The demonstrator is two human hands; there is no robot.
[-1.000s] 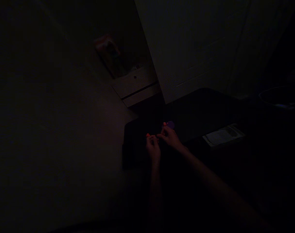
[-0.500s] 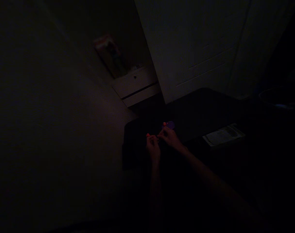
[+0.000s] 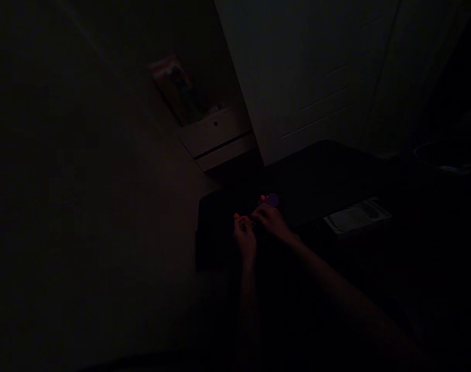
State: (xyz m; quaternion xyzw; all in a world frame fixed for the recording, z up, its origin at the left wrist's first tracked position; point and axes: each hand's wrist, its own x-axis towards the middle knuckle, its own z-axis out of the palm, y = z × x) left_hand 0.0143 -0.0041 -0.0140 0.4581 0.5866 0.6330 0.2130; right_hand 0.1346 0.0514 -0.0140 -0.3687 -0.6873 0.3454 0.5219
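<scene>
The picture is very dark. My left hand (image 3: 244, 236) is closed in a pinch, with a small orange-red piece (image 3: 236, 216) showing at its fingertips; its kind is too dim to make out. Close on its right, my right hand (image 3: 271, 219) has its fingers pinched together, and whatever they hold is hidden. Just beyond the right hand lies a purple rounded thing (image 3: 273, 199) with another small red piece (image 3: 262, 197) at its left side. Both hands are over a dark tabletop (image 3: 308, 170).
A pale box or book (image 3: 357, 217) sits at the right by the table's near edge. Behind stand a white drawer unit (image 3: 219, 134), a colourful packet-like thing (image 3: 173, 85) and a large pale door-like panel (image 3: 308, 72). A wall (image 3: 103, 206) fills the left.
My right hand's fingertips have shifted very slightly away from the left hand's. The left hand and the things on the table look the same.
</scene>
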